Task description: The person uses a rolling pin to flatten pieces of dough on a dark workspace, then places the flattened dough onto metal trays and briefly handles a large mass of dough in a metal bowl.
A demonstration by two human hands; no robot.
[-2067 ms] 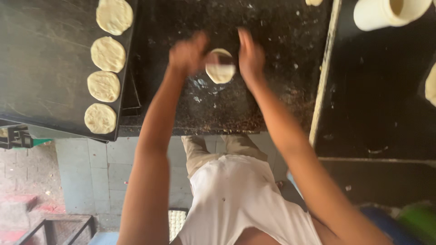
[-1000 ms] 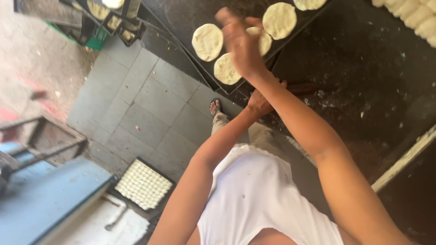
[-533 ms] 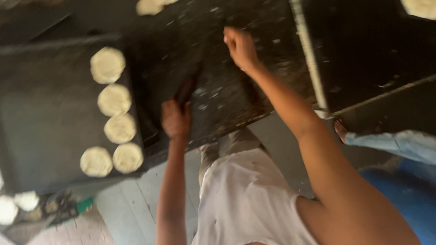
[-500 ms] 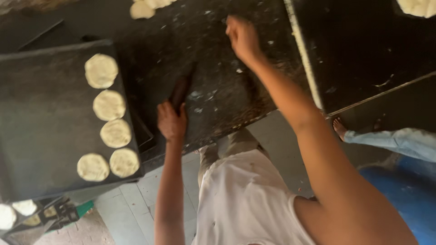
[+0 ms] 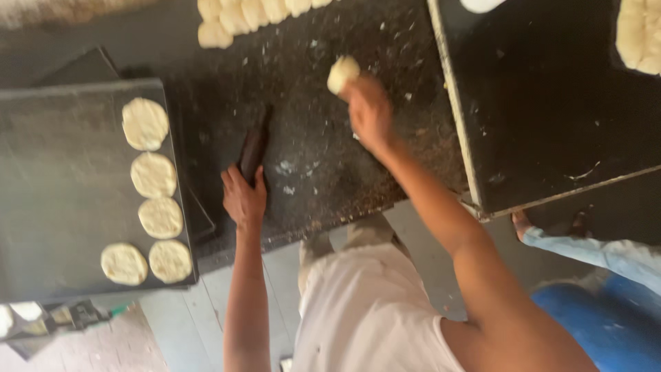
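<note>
A: The dough ball [image 5: 342, 72] is held in the fingers of the right hand [image 5: 369, 114], which are closed around its lower side; it is seen just above the dark floured table [image 5: 323, 158], past the middle of it.

B: And nearer in?

A: Nearest, a white shirt [image 5: 365, 317] is seen, with a pale tiled floor [image 5: 200, 324] beside it. Just past the table's near edge, the left hand [image 5: 243, 196] is laid on the near end of a dark rolling pin [image 5: 253, 146]; the fingers are curled over it, though how tightly cannot be told.

B: What is found to the side?

A: On the left, a dark tray [image 5: 62, 193] is set, and five flattened dough rounds [image 5: 153, 175] are lined along its right edge. On the right, a second dark board [image 5: 551, 117] is placed beside the table.

B: And farthest off?

A: At the table's far edge, a row of dough pieces [image 5: 248, 17] is laid, well apart from both hands.
</note>
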